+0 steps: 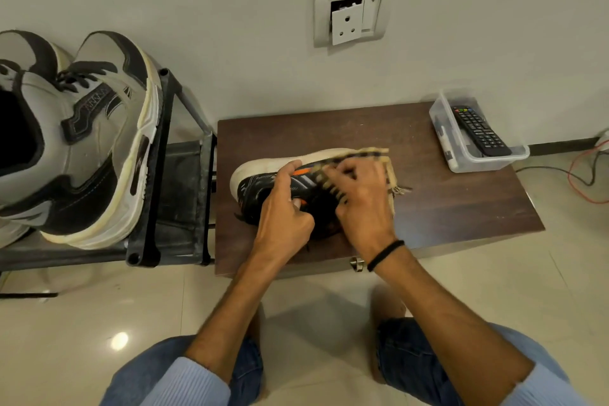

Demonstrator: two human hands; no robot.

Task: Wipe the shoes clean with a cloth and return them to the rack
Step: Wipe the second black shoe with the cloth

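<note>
A black sneaker (255,189) with a white sole and orange marks lies on its side on a low dark wooden table (461,204). My left hand (283,204) grips its upper near the laces. My right hand (362,198) holds a beige checked cloth (365,155) against the shoe's heel half, which the cloth and hand hide. A pair of grey and black high-top sneakers (95,142) stands on the black metal shoe rack (164,175) at the left.
A clear plastic tub (461,155) with a black remote control (478,132) sits on the table's far right corner. A wall socket (352,13) hangs loose above the table. Red and black wires (580,175) trail on the tiled floor at right.
</note>
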